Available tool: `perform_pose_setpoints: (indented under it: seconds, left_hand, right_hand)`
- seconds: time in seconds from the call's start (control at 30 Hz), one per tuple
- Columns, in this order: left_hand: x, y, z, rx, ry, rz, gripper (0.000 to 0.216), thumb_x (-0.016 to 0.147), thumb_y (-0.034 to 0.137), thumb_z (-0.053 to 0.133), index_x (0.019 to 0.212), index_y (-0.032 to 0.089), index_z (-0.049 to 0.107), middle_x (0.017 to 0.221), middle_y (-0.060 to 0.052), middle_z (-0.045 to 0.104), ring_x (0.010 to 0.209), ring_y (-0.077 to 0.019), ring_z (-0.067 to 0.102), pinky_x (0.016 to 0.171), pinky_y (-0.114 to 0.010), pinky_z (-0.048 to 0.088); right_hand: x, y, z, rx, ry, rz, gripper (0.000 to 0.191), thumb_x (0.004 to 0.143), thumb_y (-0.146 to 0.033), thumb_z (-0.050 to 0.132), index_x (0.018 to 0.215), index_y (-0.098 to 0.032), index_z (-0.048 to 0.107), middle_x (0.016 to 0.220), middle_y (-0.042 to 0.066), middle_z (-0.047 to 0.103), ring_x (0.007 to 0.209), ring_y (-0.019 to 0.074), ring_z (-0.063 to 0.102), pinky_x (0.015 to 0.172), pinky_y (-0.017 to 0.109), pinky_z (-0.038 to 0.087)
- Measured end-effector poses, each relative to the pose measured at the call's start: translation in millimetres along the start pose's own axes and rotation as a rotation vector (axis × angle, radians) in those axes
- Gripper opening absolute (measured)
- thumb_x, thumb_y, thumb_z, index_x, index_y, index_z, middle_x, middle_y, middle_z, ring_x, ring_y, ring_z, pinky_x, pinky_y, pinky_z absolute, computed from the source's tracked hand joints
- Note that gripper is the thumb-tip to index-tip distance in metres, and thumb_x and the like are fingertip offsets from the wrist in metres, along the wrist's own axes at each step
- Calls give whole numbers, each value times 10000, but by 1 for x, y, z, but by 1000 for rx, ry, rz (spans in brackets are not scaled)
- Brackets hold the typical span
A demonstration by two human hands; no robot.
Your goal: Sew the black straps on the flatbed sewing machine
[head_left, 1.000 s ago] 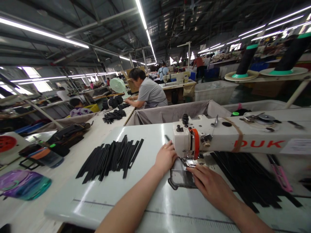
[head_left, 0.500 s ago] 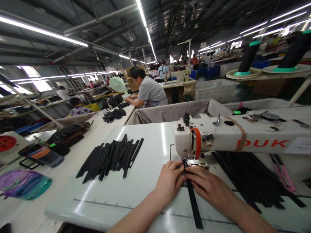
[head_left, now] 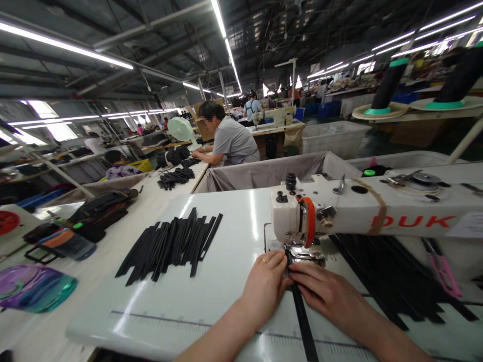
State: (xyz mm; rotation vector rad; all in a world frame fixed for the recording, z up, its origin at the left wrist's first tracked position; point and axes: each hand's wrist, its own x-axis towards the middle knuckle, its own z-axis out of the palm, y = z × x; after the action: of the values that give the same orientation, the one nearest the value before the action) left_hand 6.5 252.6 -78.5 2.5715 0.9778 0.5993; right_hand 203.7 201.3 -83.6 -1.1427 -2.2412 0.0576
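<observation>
Pinching one black strip [head_left: 303,322] at the sewing machine's [head_left: 339,213] needle, left hand [head_left: 266,282] and right hand [head_left: 325,294] held it flat. Its length trailed to the surface's [head_left: 226,221] near edge, judged mostly unsewn. A pile of strips [head_left: 169,246] lay toward the left edge.

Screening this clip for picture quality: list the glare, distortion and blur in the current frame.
Head view: the ceiling tube lights burn out to white, and their glare streaks the white table. Head view: wide-angle stretch smears the sewing machine and thread cones toward the right edge. Head view: the left hand, right hand and black strip look sharp.
</observation>
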Motion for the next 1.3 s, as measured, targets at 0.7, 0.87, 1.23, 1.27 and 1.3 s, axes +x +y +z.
perform_pose_setpoints:
  seconds: [0.7,0.87,1.23,1.27,1.3]
  left_hand:
    - [10,2,1,-44,34,-36,304,868,88,582,1168,132,606,1302,-127,603,1244,-286,523,1078,-458,451]
    - [15,0,2,-79,78,-17,210,868,48,556,1039,144,630,1199,-104,649,1178,-272,551,1042,-442,473]
    - [13,1,2,-61,72,-24,178,888,87,560,1033,148,642,1225,-106,637,1172,-266,544,1037,-426,474]
    - [13,1,2,-58,70,-29,177,893,97,563,1043,145,644,1245,-108,630,1184,-265,538,1045,-423,467]
    - [12,1,3,-56,74,-34,173,901,109,564,1048,146,646,1262,-107,624,1192,-262,533,1052,-421,460]
  right_hand:
    - [0,5,3,116,-7,93,301,937,-123,480,1174,-213,643,1188,84,671,1115,196,629,979,345,525]
    - [0,4,-1,154,-41,117,302,873,-53,505,1052,-228,673,1070,58,681,1039,195,627,924,339,529]
    - [3,8,2,131,1,93,324,844,-61,479,1009,-238,694,1012,55,703,978,200,648,899,355,537]
    - [4,7,3,125,9,88,320,845,-68,479,1007,-239,696,1009,56,706,973,200,652,891,355,544]
    - [6,7,3,118,16,83,315,847,-76,478,1000,-241,698,1006,56,709,969,200,657,884,354,550]
